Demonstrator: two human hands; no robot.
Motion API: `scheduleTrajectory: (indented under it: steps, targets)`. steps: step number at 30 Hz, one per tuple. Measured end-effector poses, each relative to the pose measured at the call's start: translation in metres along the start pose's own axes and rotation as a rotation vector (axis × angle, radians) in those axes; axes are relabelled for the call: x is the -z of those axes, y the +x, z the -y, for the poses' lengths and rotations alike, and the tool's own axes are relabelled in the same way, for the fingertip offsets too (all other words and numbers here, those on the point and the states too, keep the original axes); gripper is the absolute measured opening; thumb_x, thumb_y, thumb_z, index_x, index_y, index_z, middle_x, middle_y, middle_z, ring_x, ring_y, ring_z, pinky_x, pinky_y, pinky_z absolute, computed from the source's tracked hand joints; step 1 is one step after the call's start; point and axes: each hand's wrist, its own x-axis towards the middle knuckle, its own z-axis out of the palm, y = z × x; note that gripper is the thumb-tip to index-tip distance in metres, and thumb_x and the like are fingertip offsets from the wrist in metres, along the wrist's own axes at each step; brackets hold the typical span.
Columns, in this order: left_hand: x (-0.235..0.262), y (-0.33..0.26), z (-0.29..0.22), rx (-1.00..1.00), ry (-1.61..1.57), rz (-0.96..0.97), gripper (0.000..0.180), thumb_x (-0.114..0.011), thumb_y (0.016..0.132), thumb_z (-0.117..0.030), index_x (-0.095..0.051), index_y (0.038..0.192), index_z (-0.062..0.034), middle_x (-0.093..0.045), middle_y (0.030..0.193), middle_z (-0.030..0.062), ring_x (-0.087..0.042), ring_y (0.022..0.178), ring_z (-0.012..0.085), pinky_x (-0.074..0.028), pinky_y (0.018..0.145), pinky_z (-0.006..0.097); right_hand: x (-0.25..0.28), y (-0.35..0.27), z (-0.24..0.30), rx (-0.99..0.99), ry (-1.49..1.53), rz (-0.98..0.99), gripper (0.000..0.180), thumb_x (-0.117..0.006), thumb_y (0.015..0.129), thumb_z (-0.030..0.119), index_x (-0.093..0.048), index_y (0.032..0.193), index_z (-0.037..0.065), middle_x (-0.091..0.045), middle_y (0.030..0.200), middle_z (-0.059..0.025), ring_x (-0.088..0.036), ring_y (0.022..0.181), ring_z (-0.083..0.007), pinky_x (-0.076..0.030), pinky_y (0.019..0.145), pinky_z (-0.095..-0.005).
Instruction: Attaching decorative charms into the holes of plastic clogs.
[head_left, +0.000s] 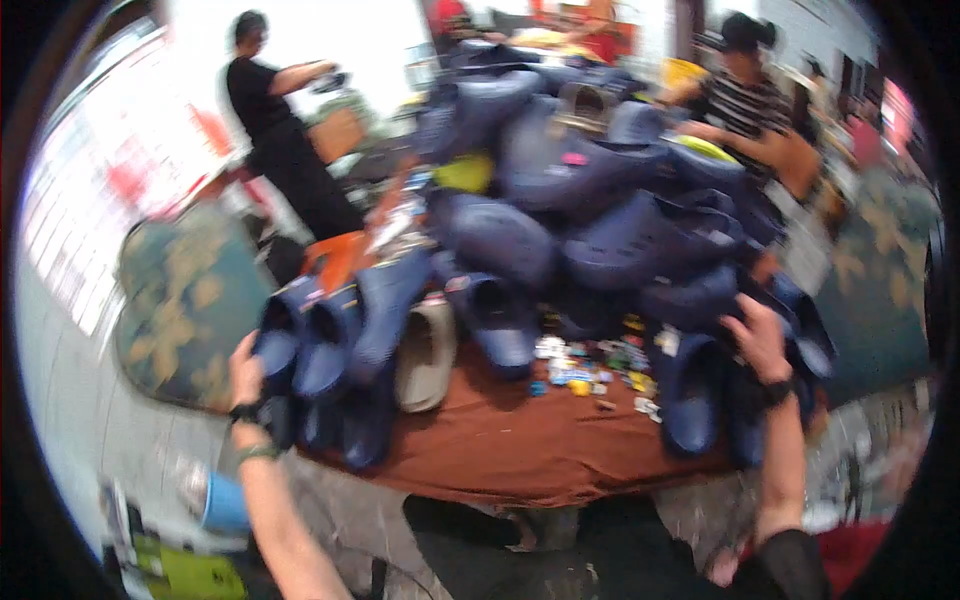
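A great heap of dark blue clogs [600, 220] covers the bench [510, 450], which is draped in a brown cloth. At the heap's eight o'clock edge a row of blue clogs [335, 350] hangs toward the bench rim, and the person's left hand [246, 372] is wrapped around the outermost one, fingers curled over its side in a grasp. At four o'clock the right hand [760, 340] lies on another blue clog [745, 400], fingers bent over its top; the blur hides whether it truly grips or only presses. Between the two hands, at six o'clock of the heap, sits a single beige clog [425, 355] beside a scatter of small coloured charms [595, 365] on the cloth. Farther out, at eleven o'clock, a person in black [275, 130] stands working, and at one o'clock a person in a striped top [745, 105] leans over the heap. A patterned teal sack [185, 300] sits at nine o'clock.
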Motion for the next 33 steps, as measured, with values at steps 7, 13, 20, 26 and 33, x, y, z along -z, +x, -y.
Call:
scheduleTrajectory:
  steps: [7,13,20,26,33]
  targets:
    - [-0.009,-0.050,-0.002,0.188,0.326,-0.108,0.063,-0.040,0.073,0.006,-0.053,0.135,0.0056,-0.063,0.128,0.0244,-0.059,0.123,0.0305,-0.043,0.104,0.034,0.055,-0.020,0.057,0.063,-0.205,-0.048,0.020,-0.072,0.078,0.005,-0.059,0.091,-0.002,-0.055,0.079,-0.0207,-0.054,0.071,-0.0381,-0.044,0.065,-0.0409]
    - [-0.001,-0.043,0.016,0.163,0.331,-0.078,0.060,-0.047,0.075,0.000,-0.052,0.135,0.0056,-0.063,0.127,0.0270,-0.060,0.121,0.0347,-0.044,0.103,0.040,0.100,-0.055,0.135,-0.040,0.117,0.004,0.020,-0.073,0.078,0.000,-0.063,0.094,-0.004,-0.063,0.085,-0.0157,-0.063,0.078,-0.0287,-0.048,0.073,-0.0331]
    - [-0.072,-0.120,-0.105,-0.344,0.524,-0.347,0.036,-0.060,0.096,-0.017,-0.058,0.128,0.0008,-0.066,0.115,0.0165,-0.063,0.105,0.0280,-0.049,0.092,0.040,0.020,-0.075,0.174,-0.385,0.836,0.366,0.018,-0.069,0.090,0.006,-0.066,0.106,-0.001,-0.064,0.095,0.0018,-0.055,0.090,-0.0067,-0.048,0.080,-0.0256]
    - [-0.214,-0.284,-0.227,-0.026,-0.269,0.689,0.096,-0.075,0.085,-0.011,-0.011,0.156,0.0003,-0.030,0.151,0.0218,-0.037,0.137,0.0289,-0.045,0.104,0.038,-0.069,-0.144,0.217,-0.286,0.958,0.378,0.020,-0.058,0.095,0.006,-0.055,0.114,0.001,-0.054,0.103,-0.0017,-0.049,0.099,-0.0078,-0.046,0.087,-0.0275]
    - [-0.243,-0.282,-0.184,0.308,-0.676,0.654,0.088,-0.061,0.092,0.000,-0.005,0.158,-0.0097,-0.045,0.137,0.0111,-0.061,0.080,0.0136,-0.055,0.066,0.024,-0.109,-0.191,0.227,0.107,0.743,0.545,0.070,-0.063,0.092,0.013,-0.025,0.145,-0.011,-0.034,0.145,-0.0337,-0.035,0.138,-0.0452,-0.029,0.116,-0.0452]
